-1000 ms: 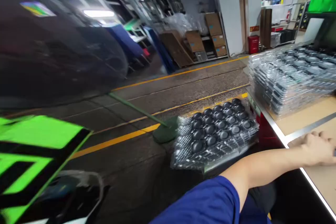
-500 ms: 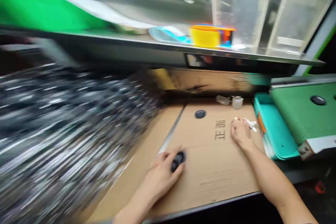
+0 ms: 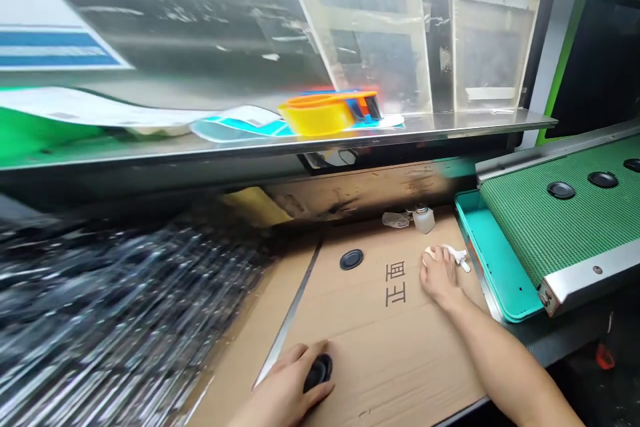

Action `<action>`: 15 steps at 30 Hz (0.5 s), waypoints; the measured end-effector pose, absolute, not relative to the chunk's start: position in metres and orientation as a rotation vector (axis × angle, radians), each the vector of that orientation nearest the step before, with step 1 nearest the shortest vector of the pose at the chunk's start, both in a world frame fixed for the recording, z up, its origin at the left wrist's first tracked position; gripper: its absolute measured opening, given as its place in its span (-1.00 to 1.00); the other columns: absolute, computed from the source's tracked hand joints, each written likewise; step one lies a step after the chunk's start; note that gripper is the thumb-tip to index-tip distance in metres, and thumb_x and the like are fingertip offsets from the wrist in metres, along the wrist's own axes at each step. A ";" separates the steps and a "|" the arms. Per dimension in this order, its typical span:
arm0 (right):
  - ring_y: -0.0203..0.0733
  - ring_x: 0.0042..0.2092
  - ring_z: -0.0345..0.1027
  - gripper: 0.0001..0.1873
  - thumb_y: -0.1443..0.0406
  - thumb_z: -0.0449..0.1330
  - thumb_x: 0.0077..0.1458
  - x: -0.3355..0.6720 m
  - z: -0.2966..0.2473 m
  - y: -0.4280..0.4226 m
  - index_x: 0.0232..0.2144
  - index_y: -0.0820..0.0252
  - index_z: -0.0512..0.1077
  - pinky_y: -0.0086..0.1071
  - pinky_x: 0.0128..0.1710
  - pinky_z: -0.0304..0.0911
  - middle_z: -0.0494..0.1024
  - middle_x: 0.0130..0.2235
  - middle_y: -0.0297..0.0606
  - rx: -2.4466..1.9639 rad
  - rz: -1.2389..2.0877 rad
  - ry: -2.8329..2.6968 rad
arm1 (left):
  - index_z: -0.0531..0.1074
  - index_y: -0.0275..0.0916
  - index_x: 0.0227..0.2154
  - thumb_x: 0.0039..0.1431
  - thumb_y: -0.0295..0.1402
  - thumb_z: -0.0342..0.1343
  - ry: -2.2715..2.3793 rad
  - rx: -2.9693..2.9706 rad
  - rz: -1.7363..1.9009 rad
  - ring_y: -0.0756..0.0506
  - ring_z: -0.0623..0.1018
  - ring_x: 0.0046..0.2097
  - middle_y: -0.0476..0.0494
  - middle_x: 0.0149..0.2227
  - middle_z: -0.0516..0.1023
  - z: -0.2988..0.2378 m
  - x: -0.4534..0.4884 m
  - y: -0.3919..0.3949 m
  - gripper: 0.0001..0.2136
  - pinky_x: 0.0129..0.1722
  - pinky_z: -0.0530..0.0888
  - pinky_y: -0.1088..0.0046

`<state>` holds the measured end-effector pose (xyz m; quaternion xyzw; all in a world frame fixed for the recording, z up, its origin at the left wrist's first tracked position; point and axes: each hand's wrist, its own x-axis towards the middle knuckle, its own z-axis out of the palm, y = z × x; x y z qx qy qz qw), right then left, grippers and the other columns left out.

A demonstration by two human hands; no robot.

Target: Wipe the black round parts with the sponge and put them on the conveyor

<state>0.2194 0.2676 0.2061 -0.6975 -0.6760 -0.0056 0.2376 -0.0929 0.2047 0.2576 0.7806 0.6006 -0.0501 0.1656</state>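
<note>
Left hand (image 3: 285,395) grips black disc (image 3: 319,371) (cardboard (image 3: 400,353) reads "正面").

I see a black disc (image 3: 319,371), round, dark and matte, tipped up on its edge in the curled fingers of my left hand (image 3: 287,390), low on the cardboard sheet (image 3: 400,347) near its front edge. Under the fingertips of my right hand (image 3: 439,273) lies a small white wad (image 3: 456,256) (cloth or tissue, too small to tell), crumpled, at the sheet's right edge; pinched or merely pressed, I cannot tell.
</note>
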 end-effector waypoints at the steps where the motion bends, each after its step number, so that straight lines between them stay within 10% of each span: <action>1: -0.01 0.05 0.18 -0.77 0.26 0.14 0.24 0.221 0.207 0.267 -0.07 0.07 0.48 -0.18 0.00 0.06 0.41 0.05 -0.14 -1.911 -0.012 -1.865 | 0.44 -0.27 0.10 0.07 -0.22 0.08 1.699 2.231 -0.131 -0.28 0.49 0.15 -0.30 0.08 0.49 0.260 -0.090 0.202 -0.49 0.20 0.37 0.26; 15: 0.04 0.07 0.24 -0.70 0.28 0.10 0.26 0.228 0.191 0.278 -0.02 0.07 0.52 -0.20 -0.03 0.06 0.45 0.09 -0.11 -1.877 -0.169 -1.881 | 0.45 -0.18 0.07 0.12 -0.19 0.12 1.655 2.286 -0.032 -0.34 0.42 0.12 -0.30 0.05 0.43 0.277 -0.072 0.188 -0.56 0.15 0.37 0.13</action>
